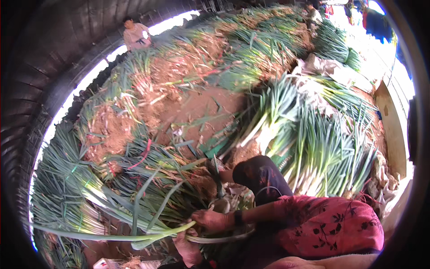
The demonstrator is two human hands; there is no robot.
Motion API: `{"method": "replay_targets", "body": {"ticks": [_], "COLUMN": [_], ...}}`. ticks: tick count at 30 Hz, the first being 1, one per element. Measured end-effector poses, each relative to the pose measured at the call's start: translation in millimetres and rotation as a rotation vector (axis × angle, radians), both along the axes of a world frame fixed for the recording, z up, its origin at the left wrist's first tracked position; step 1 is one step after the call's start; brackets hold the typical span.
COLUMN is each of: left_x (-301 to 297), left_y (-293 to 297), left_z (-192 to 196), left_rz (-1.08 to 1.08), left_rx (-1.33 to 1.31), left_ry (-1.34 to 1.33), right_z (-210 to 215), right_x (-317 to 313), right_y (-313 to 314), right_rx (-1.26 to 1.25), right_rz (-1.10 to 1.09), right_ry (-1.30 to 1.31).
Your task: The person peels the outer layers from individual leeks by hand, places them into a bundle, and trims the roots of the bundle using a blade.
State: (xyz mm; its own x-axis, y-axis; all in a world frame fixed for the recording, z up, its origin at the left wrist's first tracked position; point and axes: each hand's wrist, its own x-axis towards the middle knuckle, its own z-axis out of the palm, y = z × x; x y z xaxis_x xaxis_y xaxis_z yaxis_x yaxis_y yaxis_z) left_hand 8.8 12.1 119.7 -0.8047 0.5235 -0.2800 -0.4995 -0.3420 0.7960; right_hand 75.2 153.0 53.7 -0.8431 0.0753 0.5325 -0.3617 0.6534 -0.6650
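A long green onion [156, 236] lies across my two hands, its green leaves stretching to the left and its pale stem to the right. My right hand [214, 220], with a dark band at the wrist, is closed at the stalk where the leaves fork. Just below, my left hand [188, 249] is closed around the same stalk from underneath. Part of the fingers of each hand is hidden behind the stalk and the other hand. Loose green onions [148, 172] with brown, dry leaves are heaped beyond my hands.
Bundled green onions [92, 190] lie at the left. Cleaner ones with white stems [320, 150] are piled at the right, beyond my bent knee [260, 177]. Bare soil [197, 105] shows in the middle. A person [135, 35] stands at the far left. A white crate [127, 263] sits at the lower edge.
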Motion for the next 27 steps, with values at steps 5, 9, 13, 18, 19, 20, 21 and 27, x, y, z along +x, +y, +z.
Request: {"method": "replay_targets", "body": {"ticks": [5,9,13,18,19,20,21,27], "left_x": [3.8,-13.5,-11.2,-7.3,-9.2,-10.5,-10.7,0.6], "left_y": [-8.6,-19.4,-35.2,-27.0,-31.8,-36.1,-38.4,-38.2], "left_z": [-3.5,3.0,45.9,43.5,37.4,32.2,28.9,17.3], "left_rz": [0.185,0.294,0.408,0.406,0.384,0.363,0.282,0.076], "left_rx": [-0.125,-0.310,-0.189,-0.141,-0.154,-0.165,-0.132,-0.115], "left_ry": [0.268,0.547,0.461,0.468,0.462,0.457,0.430,0.399], "right_z": [3.8,19.1,17.1,-0.6,-0.5,0.3,-0.9,14.0], "right_x": [-5.2,3.8,-8.9,1.3,2.5,2.5,-5.2,6.2], "right_y": [-13.6,-20.5,-14.8,-41.9,-38.6,-35.8,-29.7,-27.3], "right_rx": [0.007,0.013,0.041,0.010,-0.003,-0.013,-0.003,-1.078], "right_rz": [-0.048,-0.151,-0.109,-0.053,0.031,0.117,0.260,0.599], "right_ry": [0.097,-0.031,-0.022,0.153,-0.042,-0.236,-0.304,-0.673]}}
